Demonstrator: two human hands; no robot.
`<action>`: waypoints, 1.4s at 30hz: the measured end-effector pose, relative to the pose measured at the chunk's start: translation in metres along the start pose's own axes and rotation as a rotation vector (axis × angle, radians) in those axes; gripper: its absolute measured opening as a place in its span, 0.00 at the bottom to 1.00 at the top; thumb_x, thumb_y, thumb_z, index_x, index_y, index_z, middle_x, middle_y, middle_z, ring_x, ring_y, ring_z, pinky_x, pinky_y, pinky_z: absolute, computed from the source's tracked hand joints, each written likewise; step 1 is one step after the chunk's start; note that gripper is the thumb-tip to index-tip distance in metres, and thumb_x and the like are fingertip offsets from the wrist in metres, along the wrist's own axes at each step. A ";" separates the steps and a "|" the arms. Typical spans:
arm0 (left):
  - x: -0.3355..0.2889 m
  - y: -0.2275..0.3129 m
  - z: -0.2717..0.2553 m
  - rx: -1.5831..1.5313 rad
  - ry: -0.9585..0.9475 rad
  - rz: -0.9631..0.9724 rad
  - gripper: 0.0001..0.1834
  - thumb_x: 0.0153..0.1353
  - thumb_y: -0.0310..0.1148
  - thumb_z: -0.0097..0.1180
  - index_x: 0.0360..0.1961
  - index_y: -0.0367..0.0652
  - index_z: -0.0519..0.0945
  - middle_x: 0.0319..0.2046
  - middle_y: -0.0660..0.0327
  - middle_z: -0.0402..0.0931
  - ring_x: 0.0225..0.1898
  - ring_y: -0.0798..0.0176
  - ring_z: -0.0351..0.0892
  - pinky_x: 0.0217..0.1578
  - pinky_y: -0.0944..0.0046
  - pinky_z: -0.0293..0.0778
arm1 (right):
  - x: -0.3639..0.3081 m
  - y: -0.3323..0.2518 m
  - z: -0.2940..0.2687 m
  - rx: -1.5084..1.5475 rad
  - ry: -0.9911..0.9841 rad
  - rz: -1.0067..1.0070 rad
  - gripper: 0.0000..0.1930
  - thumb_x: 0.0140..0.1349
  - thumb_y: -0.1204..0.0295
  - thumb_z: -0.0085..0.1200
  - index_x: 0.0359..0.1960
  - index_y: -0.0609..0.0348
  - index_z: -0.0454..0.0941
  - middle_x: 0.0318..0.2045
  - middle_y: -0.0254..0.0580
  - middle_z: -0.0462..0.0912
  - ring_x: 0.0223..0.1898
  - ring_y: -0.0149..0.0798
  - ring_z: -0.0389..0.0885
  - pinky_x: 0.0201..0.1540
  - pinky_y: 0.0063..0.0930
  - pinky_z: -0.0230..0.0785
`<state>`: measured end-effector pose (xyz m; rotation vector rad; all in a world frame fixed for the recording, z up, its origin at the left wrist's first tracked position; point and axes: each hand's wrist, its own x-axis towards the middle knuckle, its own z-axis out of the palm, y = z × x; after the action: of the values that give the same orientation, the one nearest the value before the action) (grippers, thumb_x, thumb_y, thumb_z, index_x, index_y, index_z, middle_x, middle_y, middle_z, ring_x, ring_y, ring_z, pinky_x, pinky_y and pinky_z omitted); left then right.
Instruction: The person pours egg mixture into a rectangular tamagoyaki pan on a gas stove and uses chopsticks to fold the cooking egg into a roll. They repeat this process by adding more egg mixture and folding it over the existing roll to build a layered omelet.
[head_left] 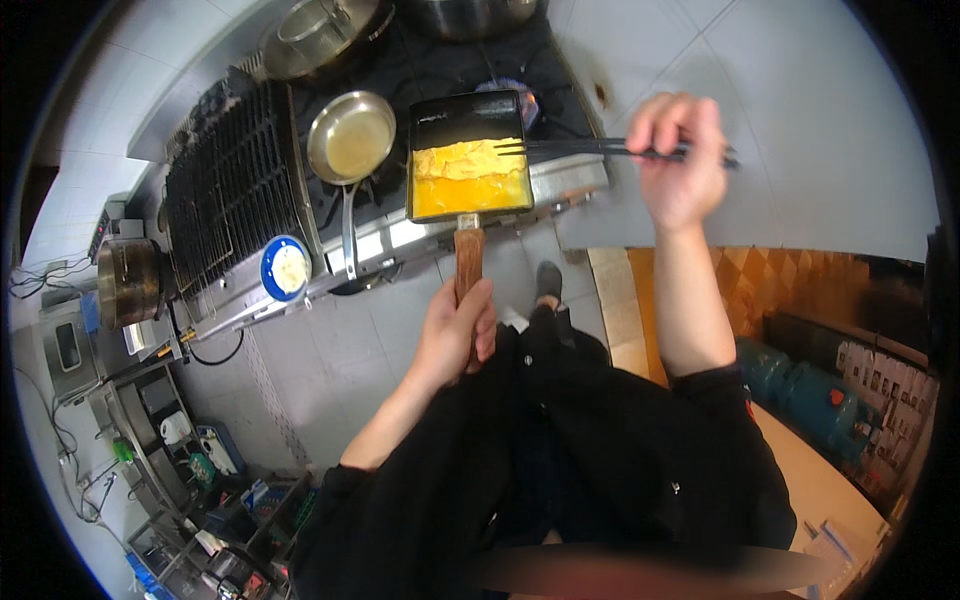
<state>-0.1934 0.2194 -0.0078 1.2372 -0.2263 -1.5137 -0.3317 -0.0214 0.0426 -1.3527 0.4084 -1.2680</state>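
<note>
My left hand is wrapped round the wooden handle of a rectangular black omelette pan. Inside the pan, a folded band of yellow cooked egg lies across the middle. Glossy, runnier-looking egg covers the side nearest the handle, while the far part shows bare black metal. From the right, my right hand grips long black chopsticks, fingers closed around their back end. Their tips reach the right part of the folded egg.
Left of the pan, a small steel frying pan with pale liquid stands on the stove. A blue-rimmed bowl with whitish contents sits at the front edge. Beyond are a grill grate, a lit burner and larger pans.
</note>
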 end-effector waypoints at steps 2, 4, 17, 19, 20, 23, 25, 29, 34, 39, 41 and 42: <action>0.012 -0.014 -0.009 -0.024 -0.019 -0.023 0.14 0.74 0.39 0.48 0.33 0.44 0.62 0.17 0.67 0.61 0.12 0.73 0.60 0.13 0.70 0.60 | -0.011 0.035 -0.008 0.007 0.028 0.100 0.26 0.77 0.56 0.29 0.20 0.56 0.65 0.22 0.45 0.76 0.20 0.28 0.66 0.23 0.22 0.61; 0.019 -0.023 -0.011 -0.027 -0.018 -0.041 0.14 0.74 0.39 0.48 0.34 0.44 0.61 0.18 0.67 0.61 0.13 0.73 0.61 0.14 0.70 0.61 | -0.026 0.063 -0.015 -0.047 0.092 0.226 0.26 0.77 0.55 0.29 0.20 0.55 0.65 0.24 0.42 0.77 0.19 0.26 0.67 0.22 0.18 0.61; 0.018 -0.035 -0.009 0.097 -0.094 0.013 0.13 0.73 0.37 0.48 0.37 0.41 0.62 0.17 0.65 0.63 0.12 0.71 0.65 0.13 0.69 0.63 | -0.037 0.099 -0.021 0.203 0.358 0.303 0.23 0.76 0.55 0.35 0.24 0.56 0.63 0.23 0.45 0.72 0.18 0.34 0.65 0.20 0.25 0.57; 0.016 -0.035 -0.007 0.103 -0.096 0.019 0.13 0.73 0.37 0.48 0.38 0.41 0.62 0.17 0.65 0.63 0.12 0.71 0.65 0.14 0.69 0.63 | -0.036 0.095 -0.020 0.226 0.366 0.300 0.23 0.76 0.55 0.35 0.24 0.56 0.63 0.23 0.45 0.72 0.18 0.34 0.65 0.20 0.26 0.58; 0.015 -0.034 -0.006 0.103 -0.098 0.026 0.13 0.73 0.37 0.48 0.38 0.41 0.62 0.17 0.65 0.63 0.12 0.71 0.65 0.14 0.70 0.63 | -0.035 0.094 -0.020 0.237 0.369 0.298 0.23 0.76 0.55 0.35 0.24 0.56 0.63 0.23 0.45 0.72 0.18 0.34 0.65 0.20 0.26 0.58; 0.012 -0.034 -0.004 0.092 -0.115 0.039 0.13 0.73 0.37 0.48 0.38 0.41 0.62 0.17 0.65 0.63 0.12 0.71 0.65 0.14 0.70 0.63 | -0.034 0.094 -0.021 0.199 0.373 0.309 0.23 0.77 0.55 0.33 0.25 0.57 0.64 0.23 0.46 0.72 0.17 0.33 0.67 0.19 0.25 0.59; 0.010 -0.034 -0.003 0.086 -0.121 0.038 0.13 0.74 0.37 0.48 0.38 0.41 0.62 0.17 0.66 0.63 0.12 0.71 0.65 0.14 0.70 0.64 | -0.034 0.093 -0.018 0.216 0.383 0.287 0.23 0.77 0.56 0.33 0.26 0.57 0.64 0.24 0.46 0.73 0.17 0.33 0.67 0.19 0.25 0.59; 0.008 -0.033 -0.001 0.087 -0.130 0.036 0.13 0.74 0.37 0.48 0.39 0.41 0.62 0.17 0.66 0.63 0.12 0.71 0.65 0.14 0.70 0.64 | -0.033 0.091 -0.017 0.225 0.386 0.258 0.23 0.77 0.56 0.33 0.26 0.58 0.64 0.25 0.46 0.73 0.18 0.34 0.68 0.20 0.25 0.61; 0.006 -0.034 -0.001 0.065 -0.136 0.021 0.12 0.74 0.37 0.48 0.39 0.41 0.62 0.18 0.65 0.62 0.12 0.71 0.64 0.14 0.69 0.64 | -0.029 0.089 -0.011 0.279 0.414 0.189 0.23 0.78 0.57 0.34 0.26 0.59 0.65 0.26 0.47 0.73 0.18 0.35 0.69 0.21 0.26 0.62; 0.004 -0.037 -0.003 0.037 -0.138 0.011 0.12 0.74 0.37 0.48 0.40 0.41 0.62 0.18 0.65 0.63 0.12 0.71 0.64 0.14 0.69 0.63 | -0.036 0.081 -0.017 0.191 0.317 0.153 0.23 0.78 0.58 0.34 0.25 0.60 0.66 0.27 0.48 0.73 0.20 0.36 0.71 0.22 0.28 0.65; 0.004 -0.040 -0.003 0.082 -0.115 0.021 0.12 0.74 0.37 0.48 0.39 0.41 0.63 0.17 0.65 0.63 0.12 0.71 0.65 0.14 0.69 0.63 | -0.038 0.076 -0.020 0.161 0.289 0.102 0.23 0.78 0.59 0.34 0.25 0.61 0.66 0.27 0.48 0.74 0.22 0.36 0.72 0.23 0.28 0.66; 0.004 -0.041 -0.003 0.108 -0.105 0.025 0.12 0.74 0.37 0.48 0.39 0.41 0.63 0.17 0.65 0.64 0.12 0.71 0.65 0.14 0.69 0.63 | -0.037 0.075 -0.019 0.135 0.277 0.102 0.23 0.78 0.60 0.34 0.25 0.61 0.67 0.27 0.48 0.74 0.22 0.36 0.72 0.24 0.28 0.67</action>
<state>-0.2152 0.2331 -0.0402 1.2362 -0.3961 -1.5639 -0.3285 -0.0194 -0.0434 -1.0331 0.5654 -1.3769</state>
